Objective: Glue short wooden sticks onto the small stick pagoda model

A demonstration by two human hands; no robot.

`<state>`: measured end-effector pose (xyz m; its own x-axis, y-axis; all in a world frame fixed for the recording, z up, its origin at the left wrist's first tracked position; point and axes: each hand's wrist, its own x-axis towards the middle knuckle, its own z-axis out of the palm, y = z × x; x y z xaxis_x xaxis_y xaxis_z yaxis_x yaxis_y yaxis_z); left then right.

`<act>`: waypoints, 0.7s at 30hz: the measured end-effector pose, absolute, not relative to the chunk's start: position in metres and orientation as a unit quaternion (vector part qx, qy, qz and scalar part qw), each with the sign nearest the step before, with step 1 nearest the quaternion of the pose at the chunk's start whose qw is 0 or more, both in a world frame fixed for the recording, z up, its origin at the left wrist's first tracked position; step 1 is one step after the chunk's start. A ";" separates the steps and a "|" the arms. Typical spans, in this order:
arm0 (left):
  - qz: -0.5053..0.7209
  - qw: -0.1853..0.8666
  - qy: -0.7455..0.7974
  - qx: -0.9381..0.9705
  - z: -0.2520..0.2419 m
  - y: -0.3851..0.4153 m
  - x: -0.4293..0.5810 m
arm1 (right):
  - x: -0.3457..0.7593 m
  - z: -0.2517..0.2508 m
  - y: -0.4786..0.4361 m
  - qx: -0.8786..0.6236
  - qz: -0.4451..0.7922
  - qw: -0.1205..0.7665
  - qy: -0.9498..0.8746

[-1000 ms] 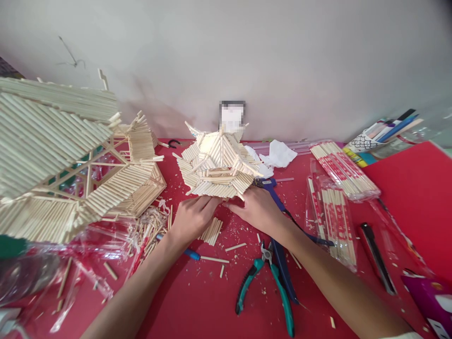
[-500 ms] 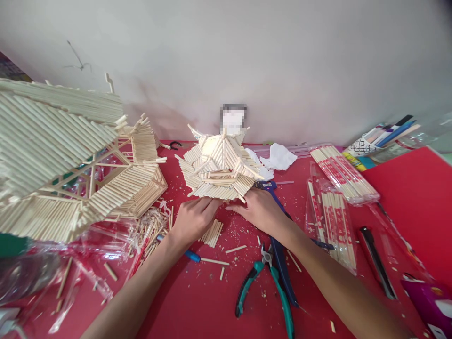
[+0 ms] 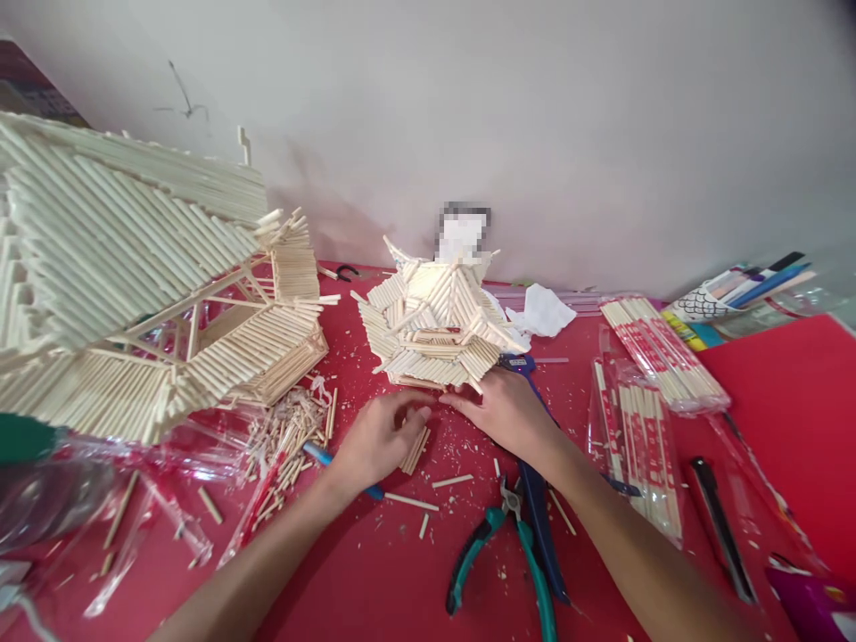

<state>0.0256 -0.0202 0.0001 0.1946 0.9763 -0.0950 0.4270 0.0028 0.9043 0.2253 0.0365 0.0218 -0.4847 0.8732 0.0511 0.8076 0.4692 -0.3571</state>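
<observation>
No Readable Lettering

Red print on the clear-plastic packs of pale wooden sticks [image 3: 665,355] toward the desk's [image 3: 374,580] right edge, and a small pale label on the dark-blue plastic tool [image 3: 518,362], are too small to read.

There are two stick models [image 3: 441,308] [image 3: 134,232], one pliers [image 3: 512,504].

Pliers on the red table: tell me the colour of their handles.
The pliers' handles are teal green with black sections, best seen in the head view.
</observation>
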 end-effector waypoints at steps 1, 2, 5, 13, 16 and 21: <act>0.330 0.502 0.548 0.582 0.000 -0.019 0.027 | 0.226 0.022 0.037 -0.495 0.141 0.112 -0.850; 0.349 0.557 0.537 0.528 -0.001 -0.017 0.028 | 0.226 0.021 0.037 -0.493 0.139 0.111 -0.852; 0.388 0.673 0.502 0.379 -0.001 -0.015 0.032 | 0.227 0.021 0.037 -0.484 0.140 0.115 -0.856; 0.398 0.779 0.437 0.210 0.002 -0.014 0.040 | 0.227 0.019 0.038 -0.480 0.156 0.121 -0.855; 0.399 0.793 0.422 0.182 0.002 -0.013 0.040 | 0.227 0.019 0.039 -0.482 0.179 0.135 -0.847; 0.415 0.790 0.421 0.160 -0.001 -0.010 0.043 | 0.228 0.020 0.039 -0.484 0.211 0.174 -0.831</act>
<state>0.0426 -0.0103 -0.0009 0.3005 0.7906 -0.5335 -0.5210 0.6046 0.6025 0.2279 0.0385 0.0197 -0.4710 0.8780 0.0850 0.7309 0.4424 -0.5196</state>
